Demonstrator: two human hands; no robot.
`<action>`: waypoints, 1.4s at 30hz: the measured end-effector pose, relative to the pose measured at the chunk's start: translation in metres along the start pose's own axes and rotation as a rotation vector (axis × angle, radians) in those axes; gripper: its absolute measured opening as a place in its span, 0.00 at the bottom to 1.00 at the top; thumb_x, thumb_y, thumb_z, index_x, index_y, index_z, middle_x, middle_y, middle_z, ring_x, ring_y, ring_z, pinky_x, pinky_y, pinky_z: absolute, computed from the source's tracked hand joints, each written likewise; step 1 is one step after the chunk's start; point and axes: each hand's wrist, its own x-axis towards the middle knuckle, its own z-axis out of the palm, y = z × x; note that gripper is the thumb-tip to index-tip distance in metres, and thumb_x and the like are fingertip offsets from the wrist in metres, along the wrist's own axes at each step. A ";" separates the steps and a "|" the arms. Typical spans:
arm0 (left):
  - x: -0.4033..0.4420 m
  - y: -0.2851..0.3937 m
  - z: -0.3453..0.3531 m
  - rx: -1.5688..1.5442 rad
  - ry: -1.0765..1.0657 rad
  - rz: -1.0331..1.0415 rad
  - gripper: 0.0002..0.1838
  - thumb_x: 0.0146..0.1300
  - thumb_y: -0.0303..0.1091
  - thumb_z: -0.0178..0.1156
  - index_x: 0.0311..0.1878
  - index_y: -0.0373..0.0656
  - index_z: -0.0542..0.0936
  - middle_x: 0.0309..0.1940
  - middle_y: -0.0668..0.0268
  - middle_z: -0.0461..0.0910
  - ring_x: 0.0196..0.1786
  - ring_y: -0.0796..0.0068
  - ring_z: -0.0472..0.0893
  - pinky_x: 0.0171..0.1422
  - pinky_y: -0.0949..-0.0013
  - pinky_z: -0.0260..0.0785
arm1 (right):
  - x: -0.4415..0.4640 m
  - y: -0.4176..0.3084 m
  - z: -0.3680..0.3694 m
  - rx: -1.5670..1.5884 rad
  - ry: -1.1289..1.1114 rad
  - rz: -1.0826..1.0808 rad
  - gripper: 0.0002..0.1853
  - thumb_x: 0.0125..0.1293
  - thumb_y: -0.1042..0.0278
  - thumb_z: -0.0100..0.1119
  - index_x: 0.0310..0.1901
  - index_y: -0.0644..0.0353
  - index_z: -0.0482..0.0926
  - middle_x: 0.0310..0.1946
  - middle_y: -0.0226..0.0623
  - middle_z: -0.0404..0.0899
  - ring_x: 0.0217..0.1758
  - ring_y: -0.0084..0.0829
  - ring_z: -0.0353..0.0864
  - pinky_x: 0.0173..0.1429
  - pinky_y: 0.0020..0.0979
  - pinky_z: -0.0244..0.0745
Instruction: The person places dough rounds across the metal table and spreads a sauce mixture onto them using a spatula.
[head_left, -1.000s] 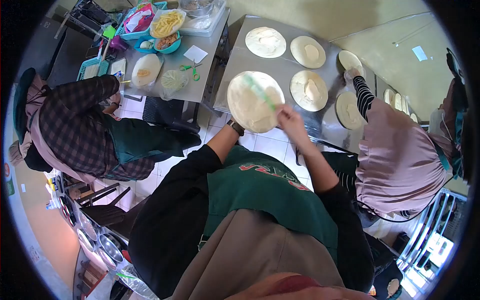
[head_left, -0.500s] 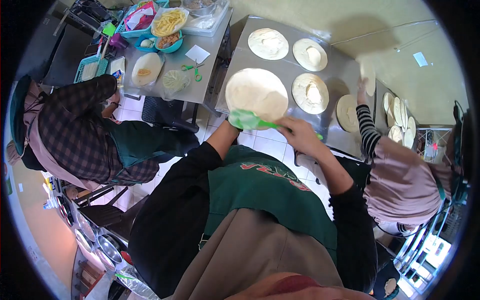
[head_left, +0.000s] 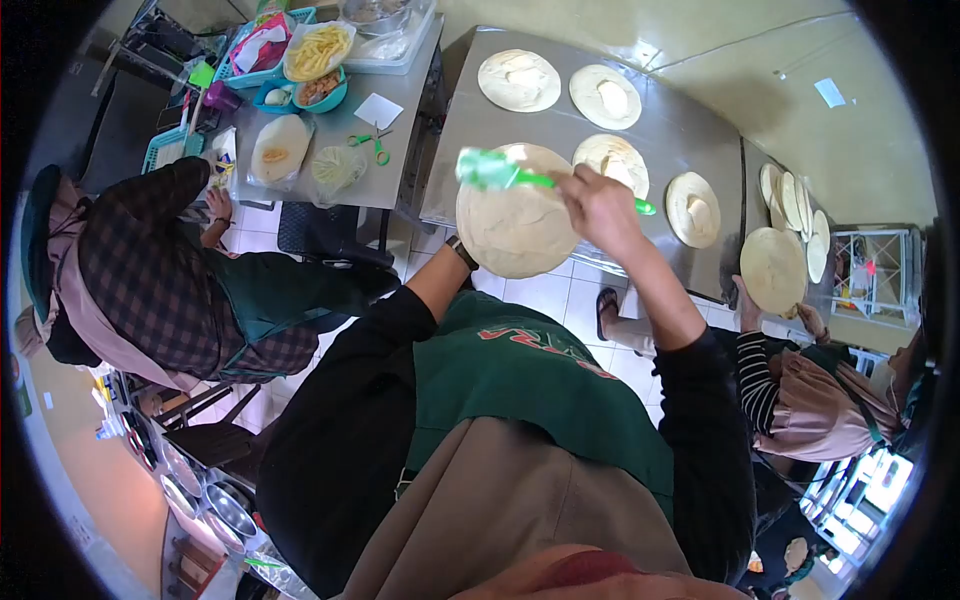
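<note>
My right hand (head_left: 600, 208) is closed around the green handle of a spatula (head_left: 540, 179). Its pale green head, smeared by motion, is over the far left part of a large round flatbread (head_left: 518, 232). That flatbread is held up at the near edge of the metal table, with my left hand beneath it. The fingers of that hand are hidden; only the left wrist (head_left: 458, 254) with a dark band shows. Just beyond my right hand lies a flatbread with a pale heap on it (head_left: 611, 155).
More topped flatbreads (head_left: 519, 82) lie on the metal table (head_left: 690, 130). On the right, a person holds a flatbread (head_left: 775, 270) near stacked ones (head_left: 793, 200). At left, another person's hand (head_left: 220, 206) is by a table with fries (head_left: 319, 52) and green scissors (head_left: 380, 150).
My right hand and the spatula have moved up, away from the flatbread's near edge. The held flatbread has come slightly closer to me. The person at right has shifted back, holding a flatbread lower.
</note>
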 end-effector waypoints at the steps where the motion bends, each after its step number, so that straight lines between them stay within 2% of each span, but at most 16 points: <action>1: 0.002 -0.003 0.014 0.040 0.017 0.031 0.31 0.71 0.55 0.39 0.70 0.47 0.59 0.66 0.59 0.65 0.64 0.63 0.69 0.67 0.59 0.65 | 0.003 0.008 0.006 -0.014 0.028 0.065 0.14 0.54 0.71 0.58 0.43 0.51 0.80 0.28 0.38 0.73 0.27 0.39 0.79 0.29 0.39 0.73; 2: 0.004 -0.003 0.031 0.171 0.039 0.106 0.32 0.70 0.56 0.41 0.70 0.46 0.58 0.64 0.58 0.66 0.64 0.58 0.69 0.67 0.54 0.64 | -0.002 0.019 0.003 -0.042 0.019 0.135 0.10 0.57 0.68 0.57 0.42 0.51 0.80 0.29 0.39 0.75 0.30 0.40 0.80 0.30 0.40 0.74; 7: 0.005 -0.002 0.012 0.127 0.105 0.153 0.33 0.69 0.57 0.40 0.70 0.46 0.58 0.65 0.58 0.66 0.65 0.57 0.68 0.67 0.53 0.63 | -0.066 0.041 -0.008 0.025 0.015 0.428 0.07 0.63 0.66 0.56 0.40 0.54 0.81 0.32 0.43 0.79 0.34 0.46 0.80 0.35 0.42 0.74; 11: 0.010 0.001 -0.006 0.092 0.172 0.193 0.34 0.69 0.59 0.40 0.70 0.46 0.58 0.65 0.57 0.66 0.65 0.56 0.68 0.68 0.52 0.63 | -0.141 0.020 0.022 0.304 0.026 0.600 0.09 0.64 0.67 0.56 0.43 0.56 0.81 0.35 0.47 0.80 0.36 0.47 0.81 0.37 0.40 0.74; 13: 0.009 0.002 -0.015 0.074 0.207 0.205 0.35 0.68 0.60 0.40 0.70 0.46 0.58 0.65 0.57 0.66 0.65 0.55 0.68 0.68 0.51 0.62 | -0.167 -0.003 0.035 0.492 -0.080 0.812 0.10 0.64 0.68 0.57 0.45 0.58 0.80 0.31 0.46 0.80 0.31 0.36 0.80 0.34 0.34 0.72; 15: 0.011 0.002 -0.023 0.056 0.241 0.214 0.35 0.68 0.61 0.40 0.70 0.46 0.58 0.65 0.57 0.65 0.65 0.55 0.68 0.68 0.51 0.62 | -0.177 -0.025 0.040 0.736 -0.099 0.845 0.10 0.64 0.70 0.58 0.46 0.59 0.80 0.24 0.36 0.77 0.26 0.22 0.72 0.32 0.26 0.67; 17: 0.016 -0.006 -0.030 0.038 0.274 0.219 0.36 0.68 0.61 0.40 0.70 0.46 0.58 0.65 0.57 0.65 0.65 0.54 0.67 0.68 0.50 0.62 | -0.177 -0.043 0.036 0.888 -0.205 0.853 0.10 0.65 0.71 0.58 0.47 0.59 0.80 0.22 0.26 0.72 0.25 0.15 0.64 0.30 0.21 0.62; 19: 0.026 -0.007 -0.038 0.021 0.306 0.225 0.37 0.67 0.62 0.39 0.70 0.46 0.58 0.65 0.57 0.65 0.65 0.54 0.67 0.68 0.49 0.61 | -0.178 -0.042 0.036 1.001 -0.265 0.866 0.10 0.65 0.70 0.58 0.47 0.59 0.80 0.22 0.22 0.70 0.25 0.14 0.64 0.31 0.20 0.60; 24: 0.031 0.005 -0.064 -0.014 0.392 0.256 0.38 0.67 0.64 0.39 0.70 0.46 0.58 0.66 0.57 0.65 0.66 0.52 0.67 0.68 0.48 0.61 | -0.180 -0.013 0.040 1.220 -0.040 0.977 0.10 0.67 0.70 0.55 0.48 0.60 0.80 0.24 0.19 0.69 0.27 0.13 0.64 0.31 0.18 0.60; 26: 0.028 0.036 -0.073 -0.214 0.502 0.214 0.42 0.64 0.70 0.36 0.70 0.47 0.59 0.65 0.56 0.65 0.65 0.50 0.67 0.67 0.45 0.59 | -0.187 0.005 0.041 1.217 0.047 1.045 0.10 0.67 0.69 0.55 0.47 0.61 0.80 0.25 0.20 0.68 0.26 0.13 0.63 0.29 0.18 0.59; 28: 0.006 0.044 -0.078 0.220 1.180 0.296 0.38 0.66 0.66 0.38 0.67 0.46 0.63 0.62 0.55 0.69 0.59 0.57 0.74 0.58 0.56 0.68 | -0.203 0.024 0.054 1.203 0.088 1.057 0.10 0.67 0.70 0.55 0.47 0.61 0.80 0.24 0.20 0.68 0.26 0.13 0.63 0.29 0.18 0.59; 29: -0.006 0.045 -0.083 0.222 1.182 0.298 0.38 0.66 0.66 0.38 0.67 0.46 0.63 0.62 0.55 0.69 0.59 0.57 0.74 0.58 0.56 0.68 | -0.213 0.032 0.063 1.190 0.123 1.078 0.10 0.66 0.70 0.55 0.46 0.61 0.80 0.24 0.20 0.67 0.25 0.14 0.62 0.29 0.18 0.58; 31: -0.023 0.046 -0.094 0.597 1.233 0.352 0.31 0.67 0.61 0.43 0.60 0.45 0.70 0.54 0.64 0.75 0.47 0.69 0.76 0.48 0.66 0.67 | -0.221 0.038 0.071 1.189 0.120 1.108 0.10 0.66 0.70 0.55 0.47 0.61 0.80 0.22 0.19 0.66 0.24 0.13 0.62 0.28 0.18 0.57; 32: -0.020 0.050 -0.090 0.598 1.239 0.349 0.31 0.67 0.61 0.43 0.60 0.45 0.70 0.54 0.64 0.75 0.47 0.69 0.76 0.48 0.66 0.67 | -0.221 0.039 0.072 1.170 0.080 1.131 0.10 0.67 0.71 0.54 0.47 0.63 0.79 0.22 0.20 0.67 0.23 0.13 0.62 0.27 0.17 0.56; 34: -0.007 0.056 -0.078 0.549 1.111 0.387 0.22 0.67 0.53 0.49 0.52 0.45 0.75 0.41 0.68 0.79 0.36 0.79 0.76 0.37 0.73 0.66 | -0.217 0.039 0.077 1.114 0.031 1.133 0.10 0.68 0.71 0.53 0.48 0.64 0.78 0.21 0.19 0.67 0.20 0.12 0.60 0.23 0.16 0.53; 42: 0.171 0.131 -0.117 0.363 0.933 0.147 0.25 0.69 0.54 0.44 0.58 0.45 0.70 0.39 0.65 0.79 0.40 0.72 0.77 0.37 0.68 0.67 | -0.137 0.056 0.078 1.101 0.018 1.199 0.11 0.66 0.70 0.56 0.48 0.62 0.79 0.24 0.21 0.70 0.26 0.13 0.64 0.29 0.17 0.59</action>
